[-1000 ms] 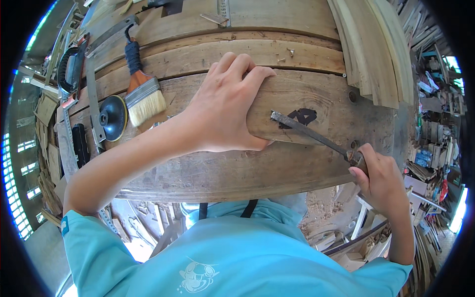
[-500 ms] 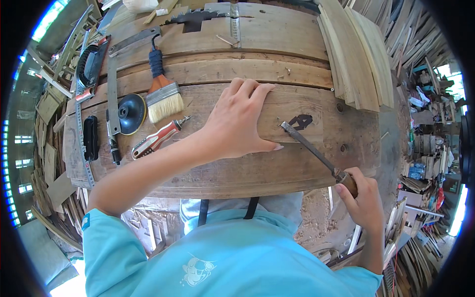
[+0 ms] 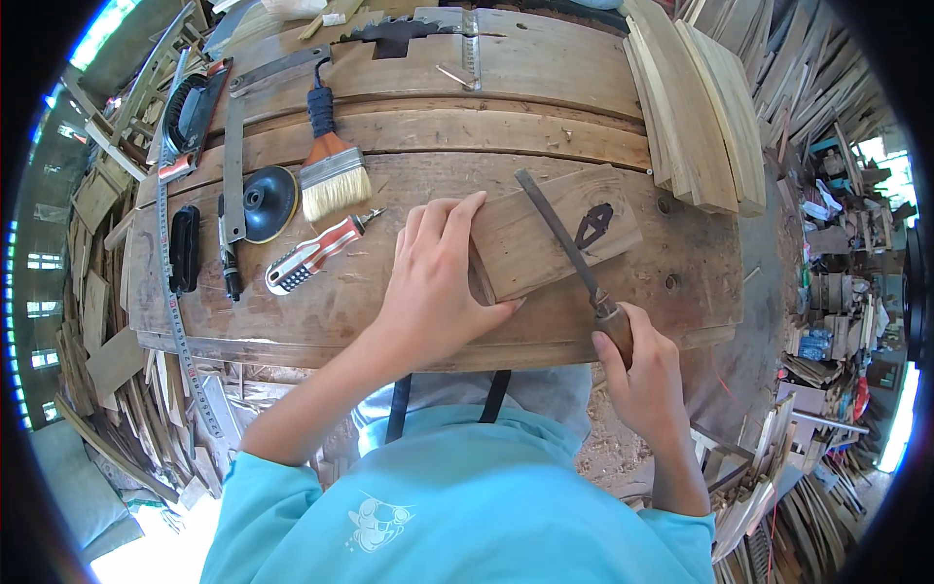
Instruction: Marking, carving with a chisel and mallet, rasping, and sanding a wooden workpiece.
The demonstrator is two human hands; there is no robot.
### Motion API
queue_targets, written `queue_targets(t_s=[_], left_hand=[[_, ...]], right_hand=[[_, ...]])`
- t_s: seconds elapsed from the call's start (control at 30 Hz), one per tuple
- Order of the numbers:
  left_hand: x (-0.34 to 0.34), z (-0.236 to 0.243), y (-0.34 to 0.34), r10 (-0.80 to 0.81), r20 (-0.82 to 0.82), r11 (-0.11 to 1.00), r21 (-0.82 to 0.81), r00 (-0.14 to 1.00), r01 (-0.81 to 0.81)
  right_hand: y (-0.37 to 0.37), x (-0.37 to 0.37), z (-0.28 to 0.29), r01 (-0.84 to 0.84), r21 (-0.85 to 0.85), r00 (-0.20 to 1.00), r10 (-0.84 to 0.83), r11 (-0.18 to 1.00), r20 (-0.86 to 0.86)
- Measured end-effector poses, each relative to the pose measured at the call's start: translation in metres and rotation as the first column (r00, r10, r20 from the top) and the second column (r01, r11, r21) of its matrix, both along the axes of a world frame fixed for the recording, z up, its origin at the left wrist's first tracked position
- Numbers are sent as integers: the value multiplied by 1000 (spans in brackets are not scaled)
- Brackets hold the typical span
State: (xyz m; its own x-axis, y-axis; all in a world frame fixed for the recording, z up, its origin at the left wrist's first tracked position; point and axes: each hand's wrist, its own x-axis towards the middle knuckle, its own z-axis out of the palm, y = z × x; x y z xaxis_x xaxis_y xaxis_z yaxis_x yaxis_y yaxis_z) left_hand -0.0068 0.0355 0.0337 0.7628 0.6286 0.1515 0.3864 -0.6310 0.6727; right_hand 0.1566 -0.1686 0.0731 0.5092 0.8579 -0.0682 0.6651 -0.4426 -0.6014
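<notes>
A flat wooden block (image 3: pixel 525 234) lies slanted on the workbench, with a dark, roughly diamond-shaped cut-out or mark (image 3: pixel 592 226) near its right end. My left hand (image 3: pixel 433 258) clasps the block's left end, fingers at the far corner and thumb along the near edge. In my right hand (image 3: pixel 642 365) is a file (image 3: pixel 564 232), gripped by its brown wooden handle (image 3: pixel 613 326). Its dark, narrow blade crosses over the block just left of the diamond shape, tip pointing away from me. Whether the blade touches the wood I cannot tell.
Left on the bench (image 3: pixel 389 321) lie a screwdriver (image 3: pixel 313 255), a brush (image 3: pixel 333 180), a round black pad (image 3: pixel 268 202), a metal square (image 3: pixel 234 165), a pen (image 3: pixel 230 268) and a tape measure strip (image 3: pixel 177 326). Planks (image 3: pixel 696 117) are stacked at the far right.
The block's left end has turned toward me and the block now lies slanted. My left hand has shifted left and nearer. The file has swung more upright and moved left, its tip farther away.
</notes>
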Motion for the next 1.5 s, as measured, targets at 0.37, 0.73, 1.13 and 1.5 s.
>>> queue_targets(t_s=[0.37,0.73,1.13,1.5], left_hand=[[5,-15,-21,170,86,983,54,982,-175],[3,-17,-21,206,56,977,41,977,-209],[4,-19,-23,189,68,980,54,980,-193],[6,-20,-22,183,70,980,69,981,-188]], right_hand=[[4,-25,0,67,-212,960,-5,975,281],[5,-18,7,107,17,983,-108,994,150],[8,-12,11,222,60,968,-227,973,105],[7,2,-2,69,-260,978,-14,963,207]])
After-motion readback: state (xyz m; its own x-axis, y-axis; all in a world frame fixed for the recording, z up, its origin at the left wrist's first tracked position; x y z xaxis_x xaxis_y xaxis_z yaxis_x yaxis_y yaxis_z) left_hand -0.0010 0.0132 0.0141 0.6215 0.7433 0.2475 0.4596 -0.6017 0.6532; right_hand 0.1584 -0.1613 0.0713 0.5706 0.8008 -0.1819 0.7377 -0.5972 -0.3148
